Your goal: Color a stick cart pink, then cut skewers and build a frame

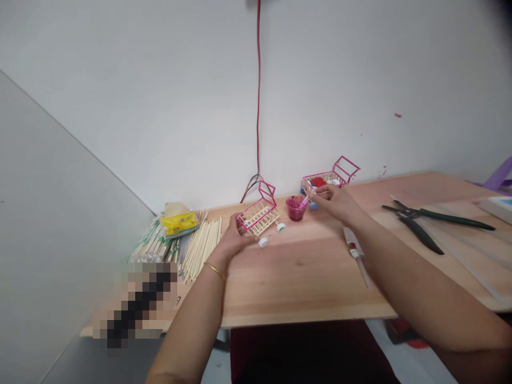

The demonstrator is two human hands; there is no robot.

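Note:
My left hand [234, 239] is closed on the side of a small cart [259, 216] built of wooden sticks. Its top rim and handle are pink, the lower bars bare wood, and white caps serve as wheels. A slim pink-stained paintbrush [304, 202] is pinched in the fingers of my right hand [330, 200]. The brush's lower end is inside a clear cup [296, 209] smeared with dark pink paint; its tip is hard to make out. Behind my right hand stands a second pink-rimmed stick cart [340, 173] holding red and other coloured items.
Loose wooden sticks [202, 248], bundled sticks [154, 240] and a yellow packet [179, 223] lie at the left. Green-handled pliers [424, 220] rest at the right. A white-and-red utility knife [354, 252] lies under my right forearm. A red-black cable [258, 96] hangs down the wall.

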